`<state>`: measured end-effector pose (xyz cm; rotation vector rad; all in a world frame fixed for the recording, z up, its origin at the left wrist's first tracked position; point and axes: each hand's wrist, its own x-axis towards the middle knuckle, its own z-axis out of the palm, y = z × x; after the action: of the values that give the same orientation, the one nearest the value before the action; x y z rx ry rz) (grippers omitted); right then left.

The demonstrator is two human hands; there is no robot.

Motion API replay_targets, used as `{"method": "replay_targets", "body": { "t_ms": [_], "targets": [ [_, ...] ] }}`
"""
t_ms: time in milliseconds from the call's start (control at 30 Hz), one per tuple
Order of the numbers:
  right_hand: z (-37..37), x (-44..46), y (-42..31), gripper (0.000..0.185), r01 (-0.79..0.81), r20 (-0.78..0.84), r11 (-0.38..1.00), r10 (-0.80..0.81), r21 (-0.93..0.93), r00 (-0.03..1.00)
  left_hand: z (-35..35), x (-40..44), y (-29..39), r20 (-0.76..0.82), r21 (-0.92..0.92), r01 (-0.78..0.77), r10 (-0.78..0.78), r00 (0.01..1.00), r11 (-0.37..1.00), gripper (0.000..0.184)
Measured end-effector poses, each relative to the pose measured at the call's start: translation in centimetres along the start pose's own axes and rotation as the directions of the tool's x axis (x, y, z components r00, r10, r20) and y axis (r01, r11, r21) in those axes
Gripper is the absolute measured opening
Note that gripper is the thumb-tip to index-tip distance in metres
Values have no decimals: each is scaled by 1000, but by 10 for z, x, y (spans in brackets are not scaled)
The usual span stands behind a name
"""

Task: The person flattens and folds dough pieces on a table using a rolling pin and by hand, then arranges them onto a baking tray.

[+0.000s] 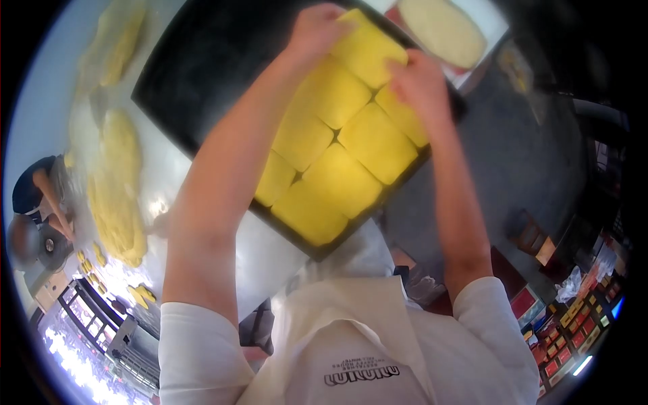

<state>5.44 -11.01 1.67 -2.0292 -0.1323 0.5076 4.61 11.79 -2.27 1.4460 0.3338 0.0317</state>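
A dark tray [165, 88] holds rows of flat, rounded-square yellow pieces [344, 179] packed edge to edge. At the far end of the rows, one yellow piece [370, 50] lies between my hands. My left hand [318, 30] has its fingers closed on that piece's left corner, though blur softens the fingertips. On the opposite corner, my right hand [420, 79] grips the same piece with bent fingers. The tray's left part is bare and black. Whether the held piece touches the tray cannot be made out.
Long yellow dough masses [118, 189] lie on the pale table [172, 158] at left, with small yellow pieces [142, 295] below them. A pale oval slab [442, 30] sits beyond the tray. At far left is another person [37, 189]. A wooden chair [532, 236] stands at right.
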Motion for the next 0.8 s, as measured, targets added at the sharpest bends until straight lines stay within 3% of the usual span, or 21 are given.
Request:
{"method": "replay_targets", "body": {
  "t_ms": [67,133,200,267,400,567,667,700,800],
  "targets": [
    [2,-2,-2,27,15,-32,1000,-15,25,999,-26,4,24,276,90,176,-194,941,980,50],
    [1,2,-2,28,-51,12,999,51,1,999,-27,1,28,242,142,167,-198,950,976,51],
    [-2,2,-3,28,-87,15,996,87,0,996,1,-6,3,-87,162,4,10,996,987,26],
    [-1,-2,-4,29,-92,-11,995,93,27,996,-1,-9,2,-75,283,-47,71,995,958,28],
    [-1,-8,-2,30,-8,-93,996,0,-91,996,0,-21,1,-74,554,-160,240,968,817,32],
    [2,-15,-7,30,-78,-166,995,67,-58,984,7,-21,-7,-151,630,-186,354,923,754,37],
    [0,-17,-6,28,-102,-191,984,73,-146,979,13,-26,-11,-195,637,-167,367,910,753,43],
    [0,-18,-2,28,-66,-216,978,22,-199,976,14,-29,-12,-214,632,-157,365,906,759,45],
    [-3,-23,13,28,46,-248,944,-133,-327,960,18,-47,-15,-155,749,-253,534,831,612,48]
  ]
}}
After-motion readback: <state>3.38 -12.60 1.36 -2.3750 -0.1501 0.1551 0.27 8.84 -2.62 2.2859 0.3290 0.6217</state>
